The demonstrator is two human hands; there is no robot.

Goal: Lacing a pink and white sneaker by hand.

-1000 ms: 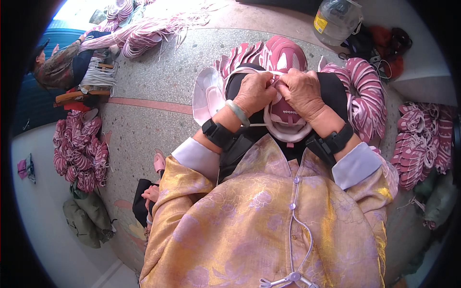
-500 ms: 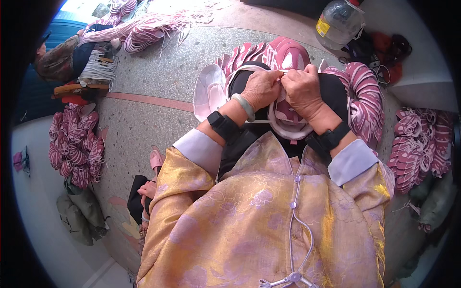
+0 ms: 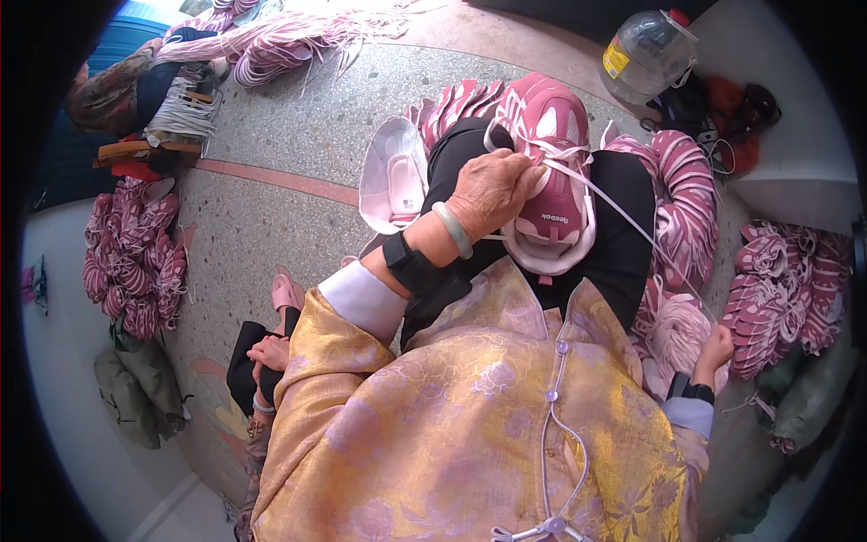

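Across my knees lies a maroon-and-pink shoe upper, toe pointing away from me, with pale laces crossing its front. My left hand is closed at the lacing, pinching pale lace against the upper's left side. From there a thin shoelace runs taut down to the right. Its far end is in my right hand, a closed fist held out low at my right side. A coil of pale pink laces lies just beside that fist.
Stacked pink uppers curve along my right; more uppers lie beyond my left knee, near a white-lined upper. A clear plastic jug stands far right. Bundled uppers hang left. Other people sit at far left and close by my left.
Both hands were together over the lacing. The right has swung out and down to my right, drawing the shoelace taut; the left has stayed at the upper, now more exposed.
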